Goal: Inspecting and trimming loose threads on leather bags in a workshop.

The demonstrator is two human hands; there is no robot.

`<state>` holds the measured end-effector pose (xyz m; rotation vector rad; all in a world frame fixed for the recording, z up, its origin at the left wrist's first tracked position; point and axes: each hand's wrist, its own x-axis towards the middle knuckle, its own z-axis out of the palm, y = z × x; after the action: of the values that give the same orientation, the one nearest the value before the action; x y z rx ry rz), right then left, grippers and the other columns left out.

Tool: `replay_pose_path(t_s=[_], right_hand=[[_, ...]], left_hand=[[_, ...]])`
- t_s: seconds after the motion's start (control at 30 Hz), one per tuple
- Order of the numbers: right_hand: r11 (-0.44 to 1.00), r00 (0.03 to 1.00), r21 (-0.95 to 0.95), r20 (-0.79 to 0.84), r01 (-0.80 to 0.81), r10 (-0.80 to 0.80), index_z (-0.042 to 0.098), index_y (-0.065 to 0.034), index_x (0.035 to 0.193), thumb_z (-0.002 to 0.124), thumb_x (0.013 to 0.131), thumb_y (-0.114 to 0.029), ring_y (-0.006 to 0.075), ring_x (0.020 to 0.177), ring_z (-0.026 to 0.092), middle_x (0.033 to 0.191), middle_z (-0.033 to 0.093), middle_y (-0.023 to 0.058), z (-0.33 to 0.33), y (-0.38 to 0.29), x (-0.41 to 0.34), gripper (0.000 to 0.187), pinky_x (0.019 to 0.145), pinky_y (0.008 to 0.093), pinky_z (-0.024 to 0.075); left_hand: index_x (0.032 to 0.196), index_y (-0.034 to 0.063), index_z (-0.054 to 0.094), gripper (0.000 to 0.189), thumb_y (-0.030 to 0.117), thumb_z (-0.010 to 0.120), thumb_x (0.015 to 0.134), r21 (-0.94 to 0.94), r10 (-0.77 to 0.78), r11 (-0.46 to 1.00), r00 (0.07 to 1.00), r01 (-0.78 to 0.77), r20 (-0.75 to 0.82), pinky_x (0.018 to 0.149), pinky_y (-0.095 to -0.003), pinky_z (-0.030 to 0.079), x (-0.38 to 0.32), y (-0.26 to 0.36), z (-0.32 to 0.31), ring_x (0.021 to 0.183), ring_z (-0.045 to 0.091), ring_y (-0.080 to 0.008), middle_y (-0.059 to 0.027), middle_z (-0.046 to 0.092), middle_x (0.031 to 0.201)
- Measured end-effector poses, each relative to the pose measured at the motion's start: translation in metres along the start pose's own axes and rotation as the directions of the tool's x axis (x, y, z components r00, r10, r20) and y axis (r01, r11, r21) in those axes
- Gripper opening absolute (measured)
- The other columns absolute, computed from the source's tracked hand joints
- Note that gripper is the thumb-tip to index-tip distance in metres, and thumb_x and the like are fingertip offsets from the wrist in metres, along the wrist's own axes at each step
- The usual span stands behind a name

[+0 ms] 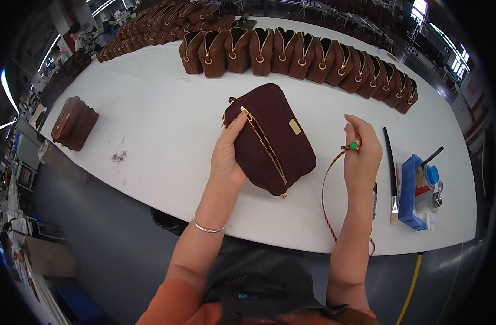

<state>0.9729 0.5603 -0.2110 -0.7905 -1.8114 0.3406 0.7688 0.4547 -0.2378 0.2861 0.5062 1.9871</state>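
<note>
My left hand grips a dark maroon fabric pouch by its left side and holds it up over the table. The thumb lies at the gold zipper pull, at the top of a slanting gold zipper. A small pale-gold patch sits on the pouch's right part. To the right of the pouch and apart from it, my right hand holds a small green-ended tool, mostly hidden in the fingers. From it a striped braided cord loops down towards the table's front edge.
A long row of brown bags with open zippers lines the back of the white table, with more bags behind. Brown pieces and thread scraps lie left. A flat brush and blue bin stand right.
</note>
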Motion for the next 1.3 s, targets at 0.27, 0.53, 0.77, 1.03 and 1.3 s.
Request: replay_pose_path(t_s=[0.27,0.53,0.77,1.03,1.3], right_hand=[[0.778,0.874,-0.629,0.378,0.000,0.305,0.058,-0.0042,0.123,0.056,0.085,0.003,0.0337,0.102,0.059,0.114,0.063,0.0151,-0.011,0.051,-0.012,0.039,0.087,0.0416,0.0502],[0.915,0.739,0.015,0.595,-0.403,0.316,0.052,-0.0016,0.131,0.060,0.094,-0.033,0.0306,0.114,0.058,0.125,0.059,0.0189,0.015,0.010,-0.007,0.050,0.093,0.0383,0.0474],[0.873,0.751,0.165,0.596,-0.460,0.284,0.050,0.0046,0.130,0.058,0.096,-0.039,0.0295,0.102,0.064,0.111,0.065,0.0229,0.038,-0.002,-0.022,0.056,0.088,0.0347,0.0488],[0.919,0.855,0.173,0.457,-0.354,0.244,0.057,0.0046,0.118,0.059,0.096,-0.027,0.0328,0.086,0.067,0.100,0.067,0.0229,0.045,-0.003,-0.028,0.039,0.078,0.0368,0.0514],[0.989,0.980,-0.019,0.138,0.146,-0.142,0.061,-0.0003,0.111,0.066,0.087,-0.008,0.0305,0.090,0.062,0.098,0.066,0.0123,0.050,-0.021,-0.028,0.025,0.074,0.0369,0.0512]], left_hand=[[0.118,0.0014,0.059,0.029,0.020,0.058,0.095,-0.081,-0.057,0.995,0.996,0.062,0.063,0.090,-0.0388,0.055,0.006,0.001,-0.010,0.103,0.065,-0.0239,-0.0125,0.065,0.115],[0.115,0.0013,0.061,0.027,0.021,0.051,0.099,-0.193,-0.061,0.977,0.988,0.088,0.141,0.092,-0.0415,0.055,0.008,0.003,-0.014,0.104,0.066,-0.0262,-0.0143,0.066,0.115],[0.127,0.0031,0.052,0.037,0.029,0.045,0.102,0.018,-0.051,0.999,0.987,0.049,0.151,0.101,-0.0366,0.046,-0.004,0.002,0.001,0.115,0.057,-0.0207,-0.0082,0.060,0.124],[0.132,-0.0007,0.048,0.044,0.032,0.038,0.104,0.464,0.108,0.873,0.988,-0.148,0.111,0.099,-0.0356,0.044,-0.010,-0.012,0.010,0.117,0.054,-0.0165,-0.0078,0.057,0.128],[0.112,-0.0002,0.059,0.035,0.030,0.043,0.104,0.533,0.175,0.827,0.983,-0.178,0.057,0.078,-0.0220,0.050,-0.003,-0.014,0.011,0.088,0.060,-0.0073,-0.0035,0.064,0.101]])
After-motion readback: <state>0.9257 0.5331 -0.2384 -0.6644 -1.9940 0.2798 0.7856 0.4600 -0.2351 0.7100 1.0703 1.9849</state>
